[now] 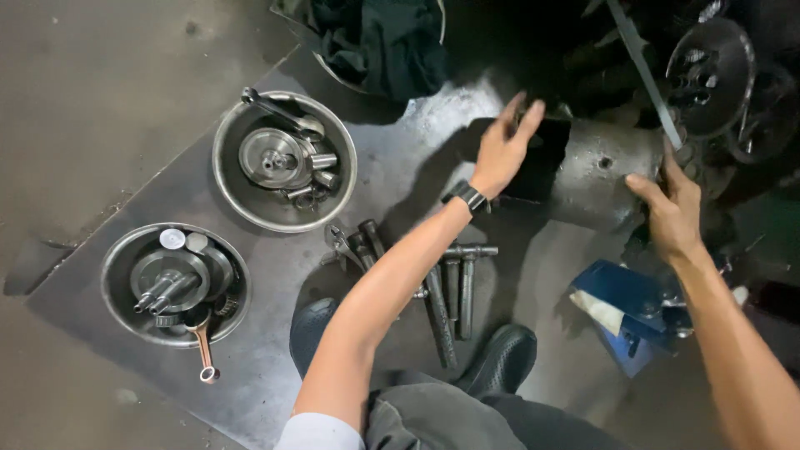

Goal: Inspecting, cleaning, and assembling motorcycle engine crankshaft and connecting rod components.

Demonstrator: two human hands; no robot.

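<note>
In the upper right of the frame lies a grey metal engine casing, roughly cylindrical, dull and smudged, with a small round hole in its side and a dark opening at its left end. The left hand lies against that dark left end with fingers spread and flat, open rather than gripping; a black wristwatch sits on its wrist. The right hand rests at the casing's right end, fingers loosely curled against the metal, thumb pointing left; whether it truly grips cannot be told. Behind the casing, at the top right corner, stands a dark round disc with holes. Below the right hand, at lower right, sits a blue box-like object with a pale scrap lying on its corner; any label on it is too dim to make out. On the grey metal sheet underfoot, long bolts and socket wrenches lie between two black shoes. At the left of the frame two round steel bowls hold gears, shafts and a connecting rod. A dark cloth is heaped at top centre.
</note>
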